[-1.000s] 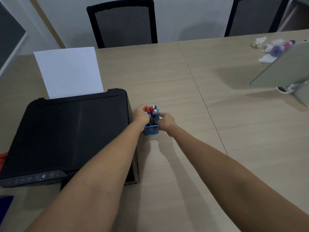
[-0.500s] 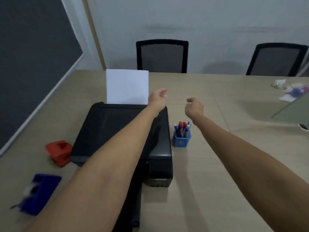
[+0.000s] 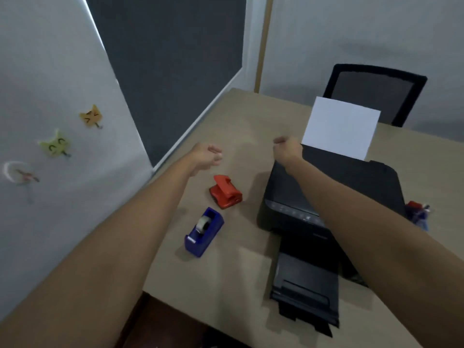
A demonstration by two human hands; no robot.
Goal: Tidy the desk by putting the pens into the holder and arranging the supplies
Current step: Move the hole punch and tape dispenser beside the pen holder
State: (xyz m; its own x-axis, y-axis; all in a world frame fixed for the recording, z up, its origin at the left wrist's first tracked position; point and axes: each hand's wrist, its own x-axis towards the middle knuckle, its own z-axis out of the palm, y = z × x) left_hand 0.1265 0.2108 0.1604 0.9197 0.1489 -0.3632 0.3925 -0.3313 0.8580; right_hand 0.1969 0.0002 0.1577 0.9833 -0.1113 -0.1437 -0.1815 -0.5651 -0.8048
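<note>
A red hole punch (image 3: 226, 191) and a blue tape dispenser (image 3: 204, 231) lie on the wooden desk (image 3: 241, 126), left of a black printer (image 3: 351, 187). My left hand (image 3: 207, 155) hovers just beyond the punch, fingers loosely curled, holding nothing. Over the printer's back left corner my right hand (image 3: 287, 146) is loosely closed and empty. The blue pen holder (image 3: 419, 214) with its pens peeks out at the printer's right side, mostly hidden by my right forearm.
A white sheet (image 3: 341, 126) stands in the printer's rear feed, and its output tray (image 3: 306, 292) sticks out toward me. A black chair (image 3: 374, 91) stands behind the desk. A partition with cat-shaped magnets (image 3: 54, 144) runs along the left.
My view has swung left, so the pen holder has slid to the right edge. Both hands let go of the holder and moved left, toward the hole punch and tape dispenser.
</note>
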